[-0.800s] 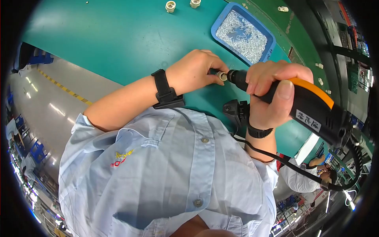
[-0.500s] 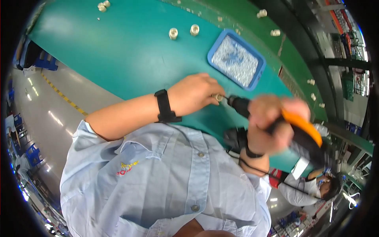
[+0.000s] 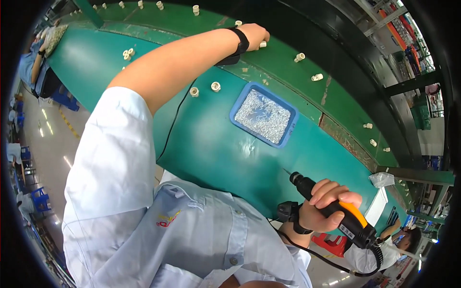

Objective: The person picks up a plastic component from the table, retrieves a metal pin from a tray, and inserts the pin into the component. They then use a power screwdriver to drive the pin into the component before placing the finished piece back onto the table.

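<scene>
Left hand [image 3: 253, 34] has let go of the small white fitting it was pinching at the driver tip and is now stretched out to the table's far edge, fingers on another white fitting [image 3: 262, 44] there. Right hand [image 3: 326, 204] has pulled the orange-and-black electric screwdriver [image 3: 331, 209] back toward the near edge, bit clear of any part.
</scene>
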`<act>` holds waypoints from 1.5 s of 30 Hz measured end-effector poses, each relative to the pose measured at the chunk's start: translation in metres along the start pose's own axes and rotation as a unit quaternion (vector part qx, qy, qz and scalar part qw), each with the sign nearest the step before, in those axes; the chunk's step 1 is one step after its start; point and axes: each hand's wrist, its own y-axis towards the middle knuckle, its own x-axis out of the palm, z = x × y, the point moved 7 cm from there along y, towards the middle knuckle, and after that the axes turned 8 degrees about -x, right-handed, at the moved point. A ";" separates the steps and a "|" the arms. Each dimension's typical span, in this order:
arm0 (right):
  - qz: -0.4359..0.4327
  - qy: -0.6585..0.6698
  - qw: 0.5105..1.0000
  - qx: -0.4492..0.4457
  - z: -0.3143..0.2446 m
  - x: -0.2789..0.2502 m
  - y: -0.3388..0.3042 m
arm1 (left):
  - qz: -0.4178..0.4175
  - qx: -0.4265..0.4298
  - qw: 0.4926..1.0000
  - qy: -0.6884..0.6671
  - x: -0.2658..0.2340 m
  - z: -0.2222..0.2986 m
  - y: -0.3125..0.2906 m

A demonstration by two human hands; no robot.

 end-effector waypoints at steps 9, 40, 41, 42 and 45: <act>0.023 -0.036 0.999 0.011 0.005 -0.027 -0.003 | 0.027 -0.046 0.997 0.048 -0.019 -0.049 0.036; -0.048 -0.016 0.998 0.021 -0.006 -0.002 -0.005 | -0.114 0.194 0.942 -0.248 0.028 0.136 -0.221; -0.047 -0.019 0.999 0.020 -0.008 -0.001 -0.004 | -0.114 0.193 0.942 -0.251 0.030 0.135 -0.210; -0.045 -0.020 0.999 0.019 -0.008 -0.001 -0.004 | -0.059 0.185 0.949 -0.250 0.027 0.132 -0.194; -0.048 -0.020 0.998 0.019 -0.007 0.002 -0.003 | -0.026 0.178 0.951 -0.250 0.049 0.125 -0.153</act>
